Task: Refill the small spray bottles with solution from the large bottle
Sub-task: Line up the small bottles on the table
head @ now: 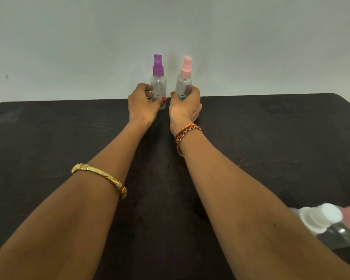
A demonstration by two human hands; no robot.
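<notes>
Clear plastic, light and seemingly near-empty, the purple-capped spray bottle (158,85) and pink-capped spray bottle (183,82) at upper centre are gripped by curled left hand (142,105) and right hand (185,107) on the dark surface (49,138), and could tip if jerked.

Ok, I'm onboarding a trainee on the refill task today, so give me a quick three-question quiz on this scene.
1. True or false: the left hand grips the purple-capped spray bottle.
2. Which cap colour is on the bottle held by the right hand? A) white B) pink C) green
3. Fill in: the two small bottles stand upright at the table's ____ edge, by the wall.

Key: 1 true. 2 B, the pink-capped spray bottle. 3 far.
</notes>
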